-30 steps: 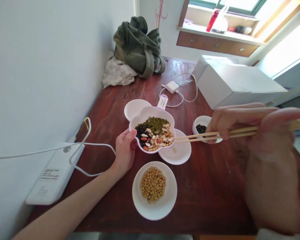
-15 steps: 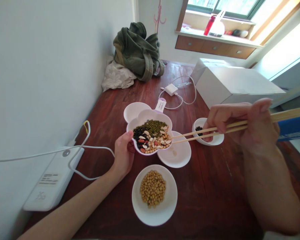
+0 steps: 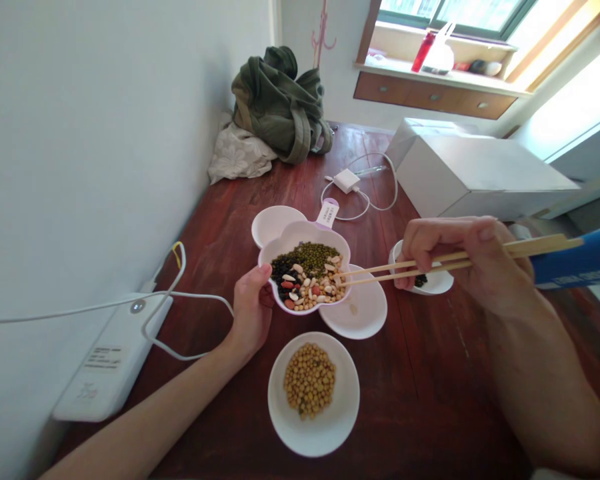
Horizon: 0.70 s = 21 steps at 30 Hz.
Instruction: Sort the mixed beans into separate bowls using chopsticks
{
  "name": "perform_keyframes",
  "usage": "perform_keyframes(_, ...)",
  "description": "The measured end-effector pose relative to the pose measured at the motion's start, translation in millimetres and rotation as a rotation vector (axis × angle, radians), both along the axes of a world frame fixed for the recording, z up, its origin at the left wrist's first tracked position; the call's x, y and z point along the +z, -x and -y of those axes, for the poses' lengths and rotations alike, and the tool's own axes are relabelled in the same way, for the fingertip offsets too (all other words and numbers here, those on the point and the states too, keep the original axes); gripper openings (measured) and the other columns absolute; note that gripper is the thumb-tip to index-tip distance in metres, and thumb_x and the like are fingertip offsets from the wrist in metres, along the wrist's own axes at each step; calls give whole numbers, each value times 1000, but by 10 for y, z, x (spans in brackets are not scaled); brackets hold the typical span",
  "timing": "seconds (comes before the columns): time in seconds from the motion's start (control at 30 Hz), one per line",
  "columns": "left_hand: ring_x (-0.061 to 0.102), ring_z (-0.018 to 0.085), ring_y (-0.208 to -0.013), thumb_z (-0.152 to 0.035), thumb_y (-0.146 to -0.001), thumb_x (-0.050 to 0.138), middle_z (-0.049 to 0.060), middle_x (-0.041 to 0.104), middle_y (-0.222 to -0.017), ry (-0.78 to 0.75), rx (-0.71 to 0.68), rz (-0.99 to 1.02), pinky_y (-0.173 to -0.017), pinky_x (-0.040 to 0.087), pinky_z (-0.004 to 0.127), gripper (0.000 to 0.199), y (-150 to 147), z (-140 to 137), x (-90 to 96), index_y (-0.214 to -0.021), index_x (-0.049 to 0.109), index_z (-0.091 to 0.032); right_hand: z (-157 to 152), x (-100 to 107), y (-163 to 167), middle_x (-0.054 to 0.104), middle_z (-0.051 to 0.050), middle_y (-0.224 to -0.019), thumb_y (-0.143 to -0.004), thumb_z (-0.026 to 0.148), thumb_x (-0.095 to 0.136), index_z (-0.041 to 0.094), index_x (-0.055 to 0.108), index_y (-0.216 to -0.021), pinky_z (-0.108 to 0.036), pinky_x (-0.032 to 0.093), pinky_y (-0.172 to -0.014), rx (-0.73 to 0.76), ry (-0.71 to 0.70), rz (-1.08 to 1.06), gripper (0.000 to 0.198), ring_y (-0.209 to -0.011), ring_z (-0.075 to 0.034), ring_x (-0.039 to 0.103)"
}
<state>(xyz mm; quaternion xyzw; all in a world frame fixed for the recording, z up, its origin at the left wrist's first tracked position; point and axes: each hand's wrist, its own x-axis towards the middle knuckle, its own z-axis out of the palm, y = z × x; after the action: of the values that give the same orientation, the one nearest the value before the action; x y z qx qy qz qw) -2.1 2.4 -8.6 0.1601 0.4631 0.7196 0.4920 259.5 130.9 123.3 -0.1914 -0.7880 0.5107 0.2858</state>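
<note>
My left hand (image 3: 253,303) grips the left edge of a scalloped white bowl (image 3: 305,232) with a purple rim, its thumb over the edge. Green beans (image 3: 314,257), black beans (image 3: 283,267), peanuts and yellow soybeans lie mixed inside it. In my right hand (image 3: 460,257) is a pair of chopsticks (image 3: 380,273), their tips among the peanuts and soybeans at the bowl's right side. Below stands a white bowl of soybeans (image 3: 310,379). A shallow white dish (image 3: 367,310) sits partly under the scalloped bowl. Behind my right hand, a small bowl (image 3: 439,283) with dark beans is partly hidden.
Another white dish (image 3: 275,223) is behind the scalloped bowl. A white charger (image 3: 347,181) with its cable lies farther back. A large white box (image 3: 485,170) stands right, a green bag (image 3: 280,107) at the back, a power strip (image 3: 113,360) left by the wall.
My right hand has come slightly lower and left, with the chopstick tips staying at the bowl's right side. The whole view has shifted a little; my left hand keeps its grip.
</note>
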Motion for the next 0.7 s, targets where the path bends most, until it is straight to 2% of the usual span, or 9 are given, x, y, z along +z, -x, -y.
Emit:
perform_keyframes(0.1,85,36,-100,-58,-79,92,9,86,-94,0,-8,-2,-82,72,44,42,-4,4,-4,-84,77,-19,2,4,9,71,-8,-70,-113,75,40,20,66,-77,-35,57,-62,23,-23,31,70,-66,-24,75)
perform_keyframes(0.17,85,36,-100,-59,-79,92,10,86,-94,1,-13,2,-82,72,44,43,-5,5,-6,-85,78,-19,12,3,-5,71,-9,-71,-111,80,36,20,65,-77,-35,56,-60,8,-35,59,75,-66,-24,73)
perform_keyframes(0.27,85,36,-99,-59,-79,92,9,86,-94,0,-18,14,-82,72,45,44,-5,7,-5,-89,79,-19,46,-14,-24,69,-11,-73,-103,94,26,21,62,-75,-36,52,-56,-92,-10,80,86,-67,-26,71)
perform_keyframes(0.37,85,36,-100,-58,-79,92,9,86,-96,-9,-24,19,-82,72,45,43,-9,9,0,-90,79,-19,100,-36,-9,65,-11,-72,-99,98,15,23,61,-74,-37,51,-55,-208,9,76,92,-69,-28,71)
perform_keyframes(0.43,85,37,-101,-58,-80,92,9,87,-97,-16,-26,21,-83,72,45,42,-12,11,3,-88,79,-19,135,-42,10,64,-10,-70,-102,95,18,23,61,-73,-38,51,-57,-207,-3,68,88,-69,-28,70)
perform_keyframes(0.53,85,37,-102,-58,-80,92,9,86,-94,-23,-18,20,-84,72,45,41,-11,11,2,-85,78,-19,168,-30,20,64,-7,-71,-109,85,30,23,59,-74,-39,52,-61,-119,-65,44,77,-66,-26,68)
perform_keyframes(0.7,85,36,-100,-59,-79,92,8,86,-90,-31,-27,14,-85,72,45,43,1,2,-9,-85,78,-18,180,4,11,66,-6,-76,-116,70,29,22,60,-77,-38,48,-64,-27,-134,39,69,-66,-22,64)
